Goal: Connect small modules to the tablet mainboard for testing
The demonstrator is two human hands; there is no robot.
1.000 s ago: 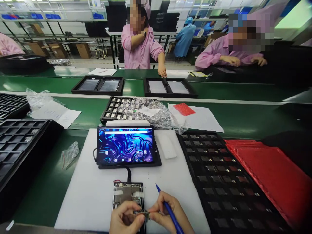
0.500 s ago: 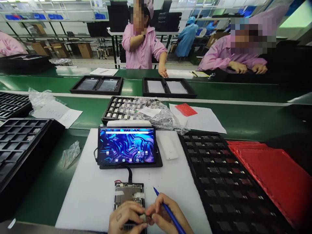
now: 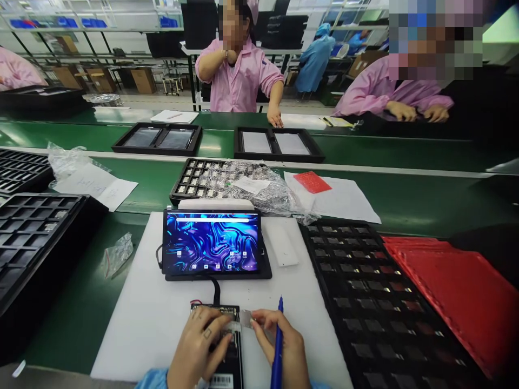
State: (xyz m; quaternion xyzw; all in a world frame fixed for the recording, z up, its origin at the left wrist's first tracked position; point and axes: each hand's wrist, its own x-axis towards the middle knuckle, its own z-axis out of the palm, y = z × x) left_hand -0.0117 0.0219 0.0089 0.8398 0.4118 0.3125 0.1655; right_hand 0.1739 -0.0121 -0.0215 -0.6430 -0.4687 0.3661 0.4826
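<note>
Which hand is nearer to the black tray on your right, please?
Right: the right hand is left of the black tray, not touching; the left hand is farther left, on the cabled module.

A tablet [image 3: 211, 243] is sitting on the work mat [image 3: 130, 324], with an opened device [image 3: 231, 367] lying just before it — one parts tray [image 3: 365, 292] is resting right of the mat, another tray [image 3: 36, 237] left of it, and a third tray [image 3: 190, 181] is lying behind, partly under a plastic bag [image 3: 267, 197], on the bench [image 3: 77, 302].
</note>
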